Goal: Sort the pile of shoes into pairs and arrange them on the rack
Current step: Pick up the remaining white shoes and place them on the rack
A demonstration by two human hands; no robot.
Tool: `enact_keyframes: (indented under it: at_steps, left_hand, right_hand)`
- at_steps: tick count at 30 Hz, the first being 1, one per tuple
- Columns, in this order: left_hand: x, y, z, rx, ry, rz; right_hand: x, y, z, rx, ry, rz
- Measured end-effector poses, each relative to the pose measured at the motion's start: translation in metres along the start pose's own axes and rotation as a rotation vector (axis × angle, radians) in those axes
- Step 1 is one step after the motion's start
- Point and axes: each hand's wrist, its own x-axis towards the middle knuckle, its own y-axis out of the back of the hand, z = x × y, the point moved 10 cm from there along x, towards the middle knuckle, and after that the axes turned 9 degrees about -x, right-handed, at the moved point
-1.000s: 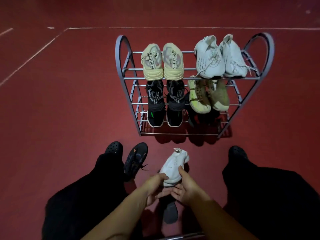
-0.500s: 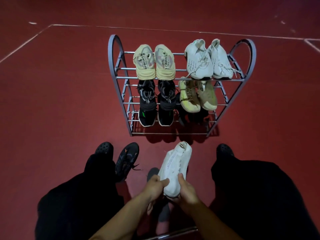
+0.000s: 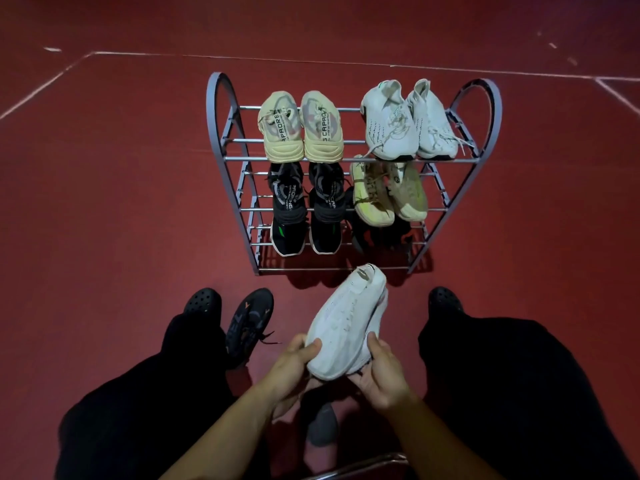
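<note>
My left hand (image 3: 294, 365) and my right hand (image 3: 382, 375) together hold white shoes (image 3: 346, 323) by the toe end, heel toward the rack, above the floor between my knees. It looks like two white shoes pressed together. The grey metal rack (image 3: 221, 147) stands ahead. Its top shelf carries a beige pair (image 3: 301, 128) and a white pair (image 3: 408, 121). The shelf below holds a black pair (image 3: 304, 209) and a yellow-olive pair (image 3: 388, 192); a dark shoe (image 3: 377, 237) lies under them. A black shoe (image 3: 247, 323) lies on the floor by my left foot.
A grey shoe (image 3: 322, 427) lies on the floor under my hands. My legs in black trousers and black clogs (image 3: 202, 301) flank the hands. A chrome chair edge (image 3: 363, 465) shows at the bottom. White lines cross the red floor (image 3: 104, 202).
The white shoes have been lifted off the floor and carried forward toward the rack. The grey shoe beneath them has come into view.
</note>
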Motion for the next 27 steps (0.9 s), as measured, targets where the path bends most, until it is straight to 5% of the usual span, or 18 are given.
enact_keyframes:
  at_steps: [6, 12, 22, 27]
  left_hand:
    - [0.011, 0.035, 0.027, -0.051, -0.164, 0.164]
    - [0.010, 0.051, 0.023, -0.135, -0.141, 0.214]
    - [0.003, 0.038, 0.005, -0.245, -0.048, 0.119]
    - [0.006, 0.034, -0.001, -0.305, 0.012, 0.051]
  right_hand:
    - [-0.013, 0.045, -0.017, -0.134, 0.104, 0.258]
    - [-0.020, 0.030, -0.018, -0.153, 0.060, 0.153]
    - [-0.030, -0.031, 0.000, -0.226, -0.037, -0.269]
    - [-0.025, -0.027, 0.005, -0.168, -0.048, -0.177]
